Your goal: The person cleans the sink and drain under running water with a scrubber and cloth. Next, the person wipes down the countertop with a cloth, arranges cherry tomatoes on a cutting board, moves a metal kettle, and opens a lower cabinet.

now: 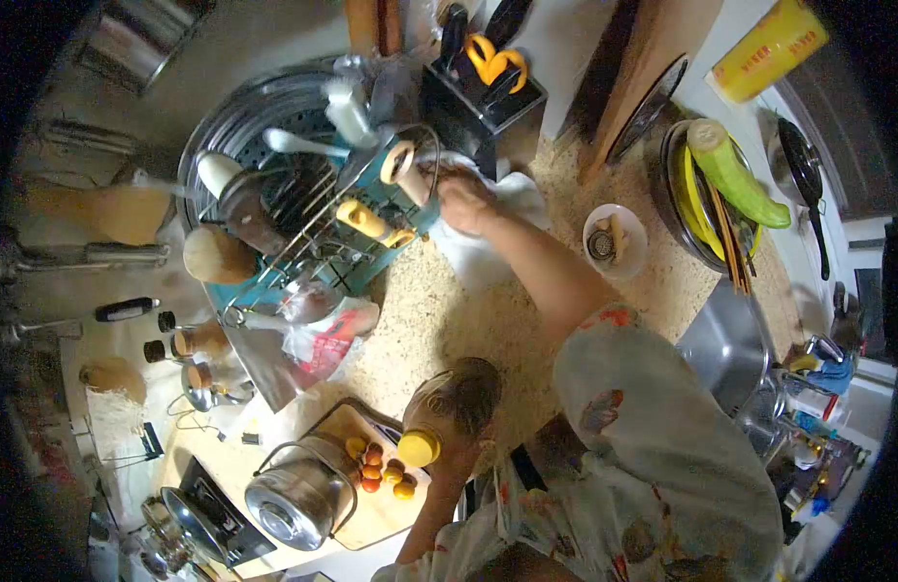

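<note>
My right hand (460, 199) reaches to the right side of the teal dish rack (347, 272), beside a white cloth (497, 228). Its fingers are blurred against the rack's edge, and what they hold, if anything, is hidden. Near my body, my left hand (460, 448) is around a clear jar (458, 393) with a yellow lid (419, 447). The jar is tilted, lid toward the cutting board (371, 529). Small red and orange tomatoes (371, 470) lie on that board beside the jar.
A steel pot (293, 495) stands at the lower left. Behind the rack is a black knife block (483, 107) with orange scissors. On the right are a white bowl (614, 241), plates with a green gourd (735, 175), and a sink (725, 344).
</note>
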Demonstrator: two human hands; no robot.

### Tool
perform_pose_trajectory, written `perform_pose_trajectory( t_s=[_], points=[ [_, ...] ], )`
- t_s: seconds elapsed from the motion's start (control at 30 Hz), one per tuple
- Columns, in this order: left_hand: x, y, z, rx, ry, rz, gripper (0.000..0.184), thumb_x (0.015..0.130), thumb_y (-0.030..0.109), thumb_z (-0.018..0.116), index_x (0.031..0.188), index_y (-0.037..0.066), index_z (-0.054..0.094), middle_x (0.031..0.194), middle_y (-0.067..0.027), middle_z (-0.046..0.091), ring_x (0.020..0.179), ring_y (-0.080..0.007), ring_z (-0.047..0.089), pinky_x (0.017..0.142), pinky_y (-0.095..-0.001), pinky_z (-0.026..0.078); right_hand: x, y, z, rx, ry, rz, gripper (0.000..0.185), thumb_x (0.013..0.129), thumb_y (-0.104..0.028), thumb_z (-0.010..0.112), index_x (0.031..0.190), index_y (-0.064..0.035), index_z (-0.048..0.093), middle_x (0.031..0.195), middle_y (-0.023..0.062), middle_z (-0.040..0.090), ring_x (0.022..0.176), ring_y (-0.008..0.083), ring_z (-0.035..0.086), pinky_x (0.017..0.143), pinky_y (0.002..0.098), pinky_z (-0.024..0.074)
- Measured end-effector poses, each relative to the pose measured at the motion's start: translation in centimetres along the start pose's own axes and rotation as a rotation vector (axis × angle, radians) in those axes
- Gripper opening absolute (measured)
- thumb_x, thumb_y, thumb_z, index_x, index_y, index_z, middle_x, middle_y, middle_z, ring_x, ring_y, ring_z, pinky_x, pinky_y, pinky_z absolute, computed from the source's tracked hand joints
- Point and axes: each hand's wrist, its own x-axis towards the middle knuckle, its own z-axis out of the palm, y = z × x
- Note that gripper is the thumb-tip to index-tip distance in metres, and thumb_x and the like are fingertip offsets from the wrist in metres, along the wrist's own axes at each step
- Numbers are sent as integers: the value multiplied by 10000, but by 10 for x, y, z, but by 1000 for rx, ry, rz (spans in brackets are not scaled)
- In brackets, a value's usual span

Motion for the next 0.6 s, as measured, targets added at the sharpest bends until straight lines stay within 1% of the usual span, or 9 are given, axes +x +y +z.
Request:
perform_pose_trajectory(
  t_s=[0.03, 0.17, 0.27, 0.33, 0.37, 0.47, 0.53, 0.57, 0.6],
  points=[
    [-1, 8, -4, -90, 25, 5, 632, 803, 439, 679, 1298, 90, 500, 1293, -192, 531, 1223, -411, 456, 1078, -479, 305, 4, 8, 9, 126, 4, 1, 427, 846, -114, 471, 1263, -94, 560, 1278, 178, 558, 1193, 329, 519, 1036, 407, 395],
    [-7, 30, -11, -365, 180, 23, 666, 798, 408, 696, 1310, 44, 473, 1308, -194, 510, 1225, -393, 450, 1065, -466, 317, 51, 52, 55, 97, 49, -200, 348, 829, -103, 549, 1171, -49, 587, 1223, 184, 588, 1135, 304, 554, 996, 390, 415],
    [-11, 42, -12, -465, 289, 50, 694, 795, 384, 709, 1319, 9, 454, 1320, -195, 495, 1226, -380, 446, 1056, -457, 326, 62, 46, 53, 119, -77, -17, 259, 844, -157, 573, 1065, -25, 609, 1190, 196, 601, 1058, 295, 581, 931, 400, 449],
    [-13, 54, -19, -490, 290, 48, 699, 799, 372, 712, 1328, 3, 445, 1332, -191, 487, 1237, -360, 439, 1064, -441, 318, 58, 41, 47, 105, 7, 61, 273, 887, -192, 487, 1061, -29, 621, 1184, 190, 603, 1059, 323, 590, 904, 409, 470],
    [-13, 61, -24, -505, 282, 50, 695, 804, 368, 711, 1334, 8, 442, 1341, -187, 484, 1248, -345, 435, 1075, -428, 306, 59, 39, 46, 112, 14, 54, 273, 887, -192, 487, 1061, -29, 621, 1184, 190, 603, 1059, 323, 590, 904, 409, 470],
    [-19, 75, -36, -542, 248, 50, 688, 814, 359, 710, 1346, 19, 438, 1358, -178, 477, 1270, -315, 425, 1097, -404, 283, 36, 41, 48, 107, -24, 306, 298, 913, -199, 437, 1085, -27, 610, 1229, 181, 581, 1119, 327, 562, 968, 417, 434],
    [-23, 78, -41, -395, 227, 3, 689, 809, 350, 716, 1349, 23, 438, 1355, -173, 485, 1274, -304, 424, 1091, -400, 290, -25, 12, 20, 149, 53, 122, 320, 937, -218, 402, 1087, -20, 603, 1307, 165, 533, 1200, 315, 510, 1047, 412, 360],
    [-26, 77, -42, -351, 220, -7, 690, 808, 347, 717, 1350, 25, 438, 1353, -172, 488, 1275, -300, 424, 1089, -399, 293, -53, -6, 9, 70, 171, -11, 375, 967, -266, 371, 1162, -23, 580, 1363, 143, 495, 1276, 288, 449, 1107, 406, 282],
    [-29, 72, -39, -407, 221, 8, 696, 806, 349, 718, 1349, 17, 434, 1354, -167, 490, 1273, -298, 426, 1084, -402, 294, -78, -25, 6, 135, 195, 51, 380, 940, -304, 462, 1211, -63, 577, 1400, 100, 471, 1329, 285, 384, 1120, 423, 265]
  ],
)
